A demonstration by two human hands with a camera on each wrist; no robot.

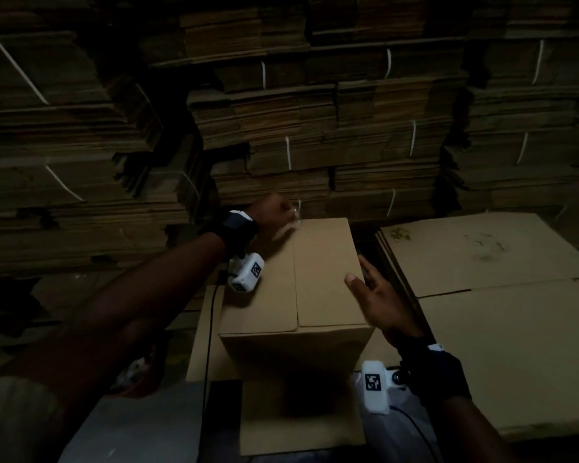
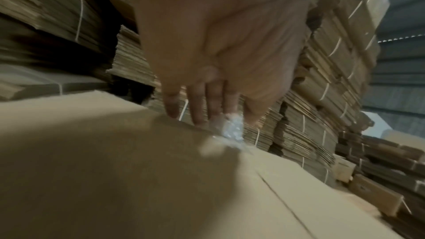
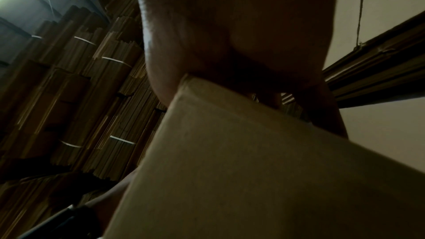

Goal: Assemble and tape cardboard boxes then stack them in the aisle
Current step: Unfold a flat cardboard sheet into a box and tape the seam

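Nearest the person, the cardboard box stands upright on flat sheets of cardboard, its two top flaps folded shut and meeting along a seam that runs away from the viewer. The right hand lies against the box's right upper edge: the thumb rests on the top flap, the fingers reach down the right side wall, and they look fairly straight rather than curled, so the hand is pressing the box, not clutching it. The right wrist view shows the palm directly above the box's corner, though it is too dark to make out the fingertips.

Farther along, the left hand reaches over the far top edge of the box, at the end of the seam. In the left wrist view its fingers extend down to that edge, and a shiny strip of clear tape (blurred, and bright where it catches the light) sits between thumb and fingers, running down onto the box top. The hand appears to pinch the tape.

To the right of the box lies a low pile of flattened cartons. Behind everything rises a wall of bundled flat cardboard, tied with white straps.
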